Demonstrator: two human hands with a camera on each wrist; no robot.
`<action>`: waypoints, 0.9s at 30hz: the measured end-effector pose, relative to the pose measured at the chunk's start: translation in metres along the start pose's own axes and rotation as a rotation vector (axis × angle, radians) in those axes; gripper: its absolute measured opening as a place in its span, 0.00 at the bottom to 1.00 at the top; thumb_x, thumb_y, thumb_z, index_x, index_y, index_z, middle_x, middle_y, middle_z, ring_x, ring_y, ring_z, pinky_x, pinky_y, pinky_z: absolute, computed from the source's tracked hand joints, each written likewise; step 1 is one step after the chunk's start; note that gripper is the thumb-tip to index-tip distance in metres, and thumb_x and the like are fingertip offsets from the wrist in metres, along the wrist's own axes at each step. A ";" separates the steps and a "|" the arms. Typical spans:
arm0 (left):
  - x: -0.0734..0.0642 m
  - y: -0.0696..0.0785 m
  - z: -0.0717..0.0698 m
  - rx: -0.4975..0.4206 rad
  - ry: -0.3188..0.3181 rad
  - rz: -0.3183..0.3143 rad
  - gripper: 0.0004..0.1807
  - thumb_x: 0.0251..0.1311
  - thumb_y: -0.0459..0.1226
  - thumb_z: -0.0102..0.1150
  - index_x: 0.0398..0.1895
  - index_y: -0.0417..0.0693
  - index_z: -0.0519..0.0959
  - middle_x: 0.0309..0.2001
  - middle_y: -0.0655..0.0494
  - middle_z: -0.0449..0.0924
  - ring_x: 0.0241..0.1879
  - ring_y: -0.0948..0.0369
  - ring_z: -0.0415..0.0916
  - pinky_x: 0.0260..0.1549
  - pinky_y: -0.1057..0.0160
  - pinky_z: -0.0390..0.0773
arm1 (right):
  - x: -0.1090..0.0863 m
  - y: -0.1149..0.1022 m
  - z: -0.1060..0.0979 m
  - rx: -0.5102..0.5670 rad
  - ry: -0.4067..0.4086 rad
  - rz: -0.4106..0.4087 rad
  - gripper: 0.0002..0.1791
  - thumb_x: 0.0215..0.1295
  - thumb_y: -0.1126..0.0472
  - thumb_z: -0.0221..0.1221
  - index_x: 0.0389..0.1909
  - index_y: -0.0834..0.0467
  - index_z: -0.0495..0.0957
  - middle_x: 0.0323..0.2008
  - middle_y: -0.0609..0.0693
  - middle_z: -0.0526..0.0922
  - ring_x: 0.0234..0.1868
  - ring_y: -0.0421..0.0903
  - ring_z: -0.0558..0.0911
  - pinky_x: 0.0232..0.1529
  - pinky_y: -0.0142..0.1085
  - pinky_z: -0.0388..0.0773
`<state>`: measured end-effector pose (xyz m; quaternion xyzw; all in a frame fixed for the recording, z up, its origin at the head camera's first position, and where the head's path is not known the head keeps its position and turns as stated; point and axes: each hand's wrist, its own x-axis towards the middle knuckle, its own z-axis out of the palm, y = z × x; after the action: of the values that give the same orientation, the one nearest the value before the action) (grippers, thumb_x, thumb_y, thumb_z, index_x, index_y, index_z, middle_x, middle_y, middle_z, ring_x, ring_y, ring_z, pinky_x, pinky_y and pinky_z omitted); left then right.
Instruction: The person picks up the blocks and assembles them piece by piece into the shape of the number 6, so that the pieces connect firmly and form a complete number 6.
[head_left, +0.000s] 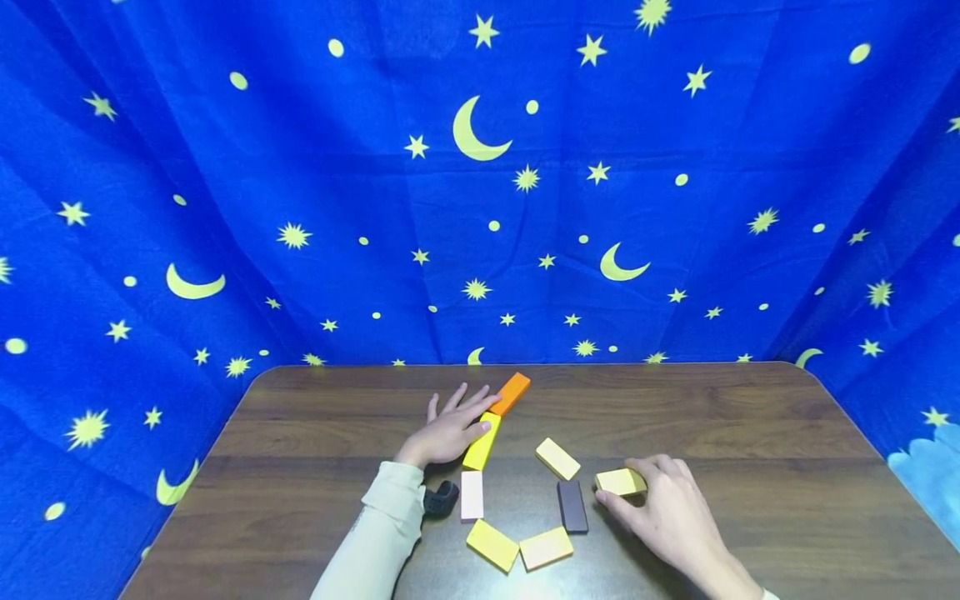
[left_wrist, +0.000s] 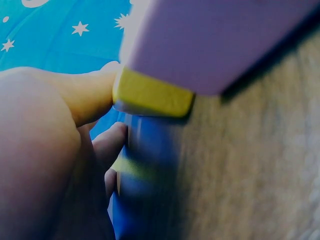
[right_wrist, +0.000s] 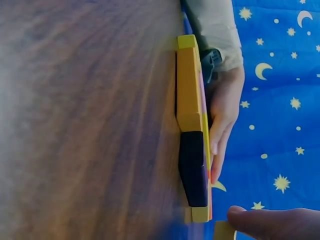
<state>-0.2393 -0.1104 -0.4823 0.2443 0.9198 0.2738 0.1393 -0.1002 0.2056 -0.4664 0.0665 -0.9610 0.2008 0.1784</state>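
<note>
My left hand (head_left: 442,435) lies at the far left of a ring of flat blocks. Its fingers are straight and spread; the index finger reaches the orange block (head_left: 513,393) and the thumb touches the bright yellow block (head_left: 478,456). Below these sits a pink block (head_left: 472,496), large in the left wrist view beside the yellow block's end (left_wrist: 155,95). At the right, my right hand (head_left: 671,504) pinches a pale yellow block (head_left: 617,481) between thumb and fingers. Close to it are a dark block (head_left: 572,507) and another pale yellow block (head_left: 557,459).
A yellow block (head_left: 492,546) and a pale peach block (head_left: 547,548) meet at the ring's near side. All lie on a brown wooden table (head_left: 315,433). A blue star-patterned cloth (head_left: 540,333) hangs behind the far edge and along both sides.
</note>
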 end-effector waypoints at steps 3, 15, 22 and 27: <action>0.000 0.000 0.000 -0.001 -0.003 0.001 0.28 0.78 0.50 0.41 0.79 0.64 0.59 0.80 0.56 0.49 0.79 0.45 0.33 0.68 0.31 0.24 | 0.003 -0.003 0.001 0.004 0.012 -0.004 0.34 0.48 0.39 0.75 0.44 0.65 0.85 0.39 0.58 0.84 0.45 0.59 0.80 0.44 0.54 0.78; 0.001 0.000 0.000 0.002 0.003 -0.001 0.28 0.78 0.49 0.41 0.78 0.64 0.60 0.80 0.56 0.50 0.79 0.45 0.34 0.68 0.32 0.24 | 0.018 -0.021 0.002 0.027 0.027 -0.037 0.33 0.48 0.40 0.75 0.43 0.64 0.87 0.39 0.57 0.84 0.44 0.57 0.80 0.44 0.52 0.78; 0.001 0.001 0.000 0.018 0.007 0.001 0.27 0.78 0.50 0.41 0.78 0.65 0.60 0.80 0.56 0.50 0.79 0.45 0.33 0.68 0.31 0.24 | 0.026 -0.031 0.006 0.040 0.025 -0.040 0.33 0.47 0.40 0.75 0.44 0.64 0.87 0.40 0.57 0.84 0.45 0.56 0.79 0.44 0.51 0.78; 0.001 0.001 0.001 0.021 0.015 0.009 0.27 0.78 0.50 0.41 0.78 0.64 0.60 0.80 0.55 0.50 0.79 0.44 0.33 0.68 0.31 0.24 | 0.033 -0.038 0.013 0.055 0.046 -0.078 0.33 0.46 0.39 0.75 0.43 0.63 0.87 0.38 0.56 0.84 0.43 0.55 0.79 0.43 0.49 0.78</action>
<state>-0.2391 -0.1089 -0.4821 0.2479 0.9224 0.2665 0.1287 -0.1277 0.1635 -0.4517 0.1042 -0.9475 0.2212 0.2061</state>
